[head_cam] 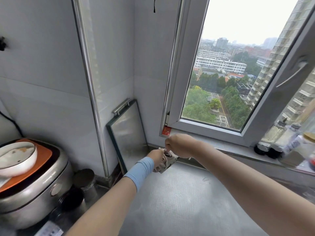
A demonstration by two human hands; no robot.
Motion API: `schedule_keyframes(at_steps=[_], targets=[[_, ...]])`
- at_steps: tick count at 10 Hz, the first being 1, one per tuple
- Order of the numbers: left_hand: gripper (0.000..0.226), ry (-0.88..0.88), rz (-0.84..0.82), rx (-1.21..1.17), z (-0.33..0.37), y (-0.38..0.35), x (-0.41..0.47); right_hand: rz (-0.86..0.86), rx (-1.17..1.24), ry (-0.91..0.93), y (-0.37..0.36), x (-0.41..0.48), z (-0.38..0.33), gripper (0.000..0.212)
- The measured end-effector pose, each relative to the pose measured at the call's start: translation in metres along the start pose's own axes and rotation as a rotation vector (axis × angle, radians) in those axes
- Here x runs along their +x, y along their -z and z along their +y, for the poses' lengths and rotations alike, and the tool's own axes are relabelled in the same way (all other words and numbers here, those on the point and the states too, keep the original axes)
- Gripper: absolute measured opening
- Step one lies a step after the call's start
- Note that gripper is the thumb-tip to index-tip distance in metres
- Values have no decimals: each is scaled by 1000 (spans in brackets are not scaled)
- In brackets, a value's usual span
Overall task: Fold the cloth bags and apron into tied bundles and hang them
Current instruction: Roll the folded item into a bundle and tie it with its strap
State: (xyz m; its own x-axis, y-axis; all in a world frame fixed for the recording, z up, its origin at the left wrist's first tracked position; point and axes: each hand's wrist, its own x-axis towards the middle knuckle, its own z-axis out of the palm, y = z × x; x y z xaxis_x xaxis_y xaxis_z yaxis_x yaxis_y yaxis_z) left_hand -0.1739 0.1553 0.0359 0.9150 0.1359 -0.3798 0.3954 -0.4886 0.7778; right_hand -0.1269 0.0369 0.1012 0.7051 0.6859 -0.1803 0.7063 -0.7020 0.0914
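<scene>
Steel counter (179,201) lies below both forearms. One cloth bundle (166,163), pale with dark print, is held above the counter between the two hands. Left hand (157,156), with a blue band on the wrist, has its fingers curled round the bundle's left side from below. Right hand (179,144) is above it, knuckles up, fingertips pinching the bundle's top, where a white cord (161,149) shows. Left of the left hand: one rice cooker (34,193) carrying one orange board (44,155) with one white bowl (17,157) on it, brown smears inside. Two dark canisters (84,181) stand beside the cooker. Beyond the left hand, one metal tray (127,128) leans upright on the wall. Beyond the right hand is the window sill (238,149). The bottles (289,142) far right on it are too blurred to count.
</scene>
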Motion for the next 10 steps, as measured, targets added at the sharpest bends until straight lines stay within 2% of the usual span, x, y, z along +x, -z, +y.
schedule_keyframes(at_steps=[1,2,3,4,6,7,8,9,10], targets=[[41,231,122,-552,-16,-4,9,53,91,51,-21,-5,3,19],[44,262,132,-630,-25,-6,12,193,103,62,-47,-17,8,24],[43,181,164,-699,-28,-13,15,32,569,-125,-72,-28,10,23],[39,64,166,-717,-24,-20,7,-163,1153,-332,-93,-33,18,18],[27,-203,71,-520,-32,-31,-1,-196,1533,-511,-104,-22,33,20],[31,-299,26,-404,-41,-38,4,-185,1762,-579,-102,-14,38,28],[34,-388,65,-221,-57,-45,12,-297,1947,-566,-103,-10,40,53],[36,-413,88,-58,-77,-53,21,-328,1879,-541,-112,-3,32,46],[35,-408,86,-24,-94,-61,25,-162,1877,-614,-136,4,21,33]])
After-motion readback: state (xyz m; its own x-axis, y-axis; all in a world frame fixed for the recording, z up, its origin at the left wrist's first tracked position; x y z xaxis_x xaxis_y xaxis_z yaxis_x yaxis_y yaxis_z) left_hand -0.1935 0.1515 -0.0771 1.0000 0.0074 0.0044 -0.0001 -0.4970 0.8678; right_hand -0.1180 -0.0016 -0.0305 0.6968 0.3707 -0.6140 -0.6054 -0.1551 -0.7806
